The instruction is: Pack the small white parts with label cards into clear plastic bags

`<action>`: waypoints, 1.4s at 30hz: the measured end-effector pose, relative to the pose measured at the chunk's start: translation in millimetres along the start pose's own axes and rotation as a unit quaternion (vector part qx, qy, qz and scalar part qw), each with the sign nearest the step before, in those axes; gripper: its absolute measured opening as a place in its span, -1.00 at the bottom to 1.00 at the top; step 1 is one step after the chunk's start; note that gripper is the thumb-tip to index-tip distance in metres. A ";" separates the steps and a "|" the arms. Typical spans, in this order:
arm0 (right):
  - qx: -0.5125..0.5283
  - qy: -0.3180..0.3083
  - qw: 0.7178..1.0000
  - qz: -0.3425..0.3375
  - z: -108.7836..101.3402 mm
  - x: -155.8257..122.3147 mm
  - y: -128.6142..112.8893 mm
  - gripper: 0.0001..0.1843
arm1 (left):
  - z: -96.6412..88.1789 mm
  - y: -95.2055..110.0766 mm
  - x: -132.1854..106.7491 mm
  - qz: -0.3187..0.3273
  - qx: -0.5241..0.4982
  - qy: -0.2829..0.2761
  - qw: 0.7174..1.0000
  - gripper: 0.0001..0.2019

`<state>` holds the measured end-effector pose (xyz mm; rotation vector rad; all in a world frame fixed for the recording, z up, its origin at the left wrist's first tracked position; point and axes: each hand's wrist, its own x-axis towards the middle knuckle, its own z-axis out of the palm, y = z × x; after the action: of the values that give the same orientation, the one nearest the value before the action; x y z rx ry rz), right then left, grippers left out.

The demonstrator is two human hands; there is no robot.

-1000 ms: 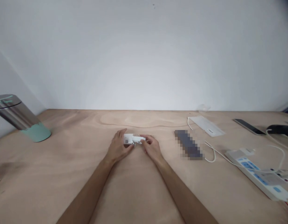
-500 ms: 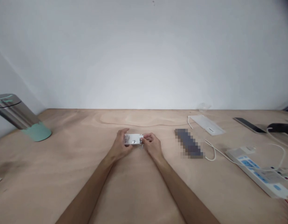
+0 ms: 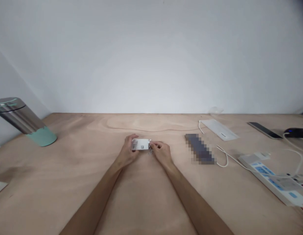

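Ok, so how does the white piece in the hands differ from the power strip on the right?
The white piece is far smaller than the power strip. It is held between the left hand and right hand, while the strip lies on the plywood table. The strip has blue panels and plugged-in cables; the piece shows thin metal bits at one end. Both are white and oblong.

My left hand (image 3: 128,152) curled closed, my right hand (image 3: 161,154) pinching just beside it, the two grips facing each other, left forearm (image 3: 92,202) trailing down-left from its grip, right forearm (image 3: 197,202) trailing down-right.
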<state>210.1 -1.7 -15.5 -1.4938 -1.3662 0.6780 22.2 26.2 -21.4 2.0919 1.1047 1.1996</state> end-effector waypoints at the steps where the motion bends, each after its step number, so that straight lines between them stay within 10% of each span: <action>1: 0.009 0.001 1.000 0.002 0.1 -0.6 0.1 -0.74 | 0.5 1.3 -0.5 0.003 0.007 0.002 1.000 -0.45; 42: 0.196 -0.074 0.975 0.071 -5.9 -4.5 -13.1 -0.46 | 9.7 15.3 -1.7 0.051 0.126 -0.063 0.989 -0.71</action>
<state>208.8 -8.9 -2.3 -1.2463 -1.1562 1.0999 36.4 16.2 -16.0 2.4051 1.1531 0.9981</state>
